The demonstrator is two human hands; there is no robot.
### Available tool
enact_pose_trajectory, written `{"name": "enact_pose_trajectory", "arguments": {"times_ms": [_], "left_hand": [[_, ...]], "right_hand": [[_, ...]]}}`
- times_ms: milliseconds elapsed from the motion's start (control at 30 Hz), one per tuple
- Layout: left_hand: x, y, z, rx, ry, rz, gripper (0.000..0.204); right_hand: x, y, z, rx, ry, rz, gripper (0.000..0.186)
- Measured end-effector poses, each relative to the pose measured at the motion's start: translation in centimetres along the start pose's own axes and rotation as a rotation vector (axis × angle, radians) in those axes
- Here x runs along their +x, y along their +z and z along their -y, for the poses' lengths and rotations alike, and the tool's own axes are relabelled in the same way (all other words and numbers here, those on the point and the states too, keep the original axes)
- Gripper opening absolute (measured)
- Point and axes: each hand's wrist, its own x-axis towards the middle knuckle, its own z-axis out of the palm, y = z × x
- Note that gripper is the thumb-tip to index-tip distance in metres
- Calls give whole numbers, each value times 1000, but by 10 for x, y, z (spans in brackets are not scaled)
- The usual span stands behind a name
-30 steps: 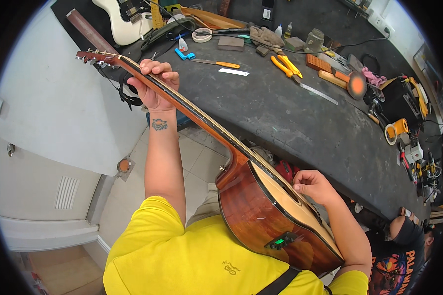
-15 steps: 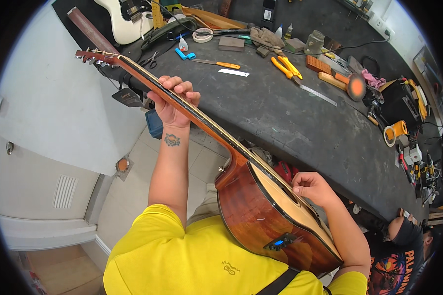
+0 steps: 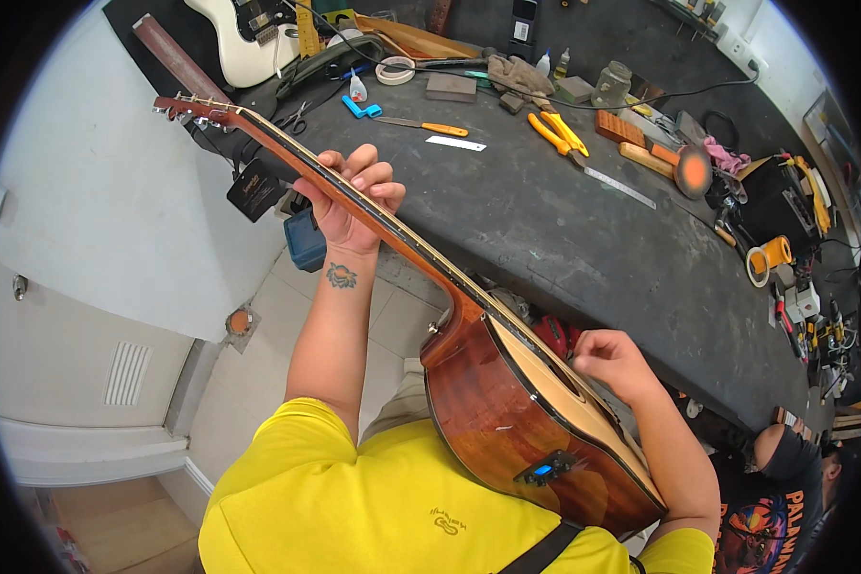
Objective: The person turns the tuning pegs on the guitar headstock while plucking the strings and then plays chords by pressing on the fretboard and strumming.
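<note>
An acoustic guitar [image 3: 488, 378] with a reddish-brown body and pale top leans against my yellow shirt, its neck slanting up to the left. My left hand [image 3: 354, 196] wraps the neck from beneath, thumb behind and fingers curled over the strings. Beside the sound hole, my right hand [image 3: 614, 362] hovers at the strings with fingers curled together; whether a pick is between them is hidden. The headstock [image 3: 196, 108] ends at the upper left, and a black tag [image 3: 254, 189] hangs below it. A small panel with a blue-lit screen [image 3: 545, 471] sits in the guitar's side.
A dark workbench [image 3: 545, 234] curves behind the guitar. On it lie yellow-handled pliers [image 3: 557, 134], a steel ruler [image 3: 620, 188], an orange-handled file [image 3: 421, 125] and a mallet [image 3: 691, 170]. A white electric guitar [image 3: 234, 43] stands at the back left. Another person [image 3: 770, 488] is at lower right.
My left hand has shifted slightly right, its fingers more raised over the neck. The headstock has moved a little right and the hanging tag has swung right. My right hand's fingers have curled in more.
</note>
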Motion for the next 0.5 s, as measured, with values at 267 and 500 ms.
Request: {"name": "enact_pose_trajectory", "arguments": {"times_ms": [267,500], "left_hand": [[-1,-14,8,-145,15,120,42],[-1,-20,0,-159,-26,129,43]], "right_hand": [[4,24,5,-264,-170,-136,13],[-3,10,17,-96,-4,-126,15]]}}
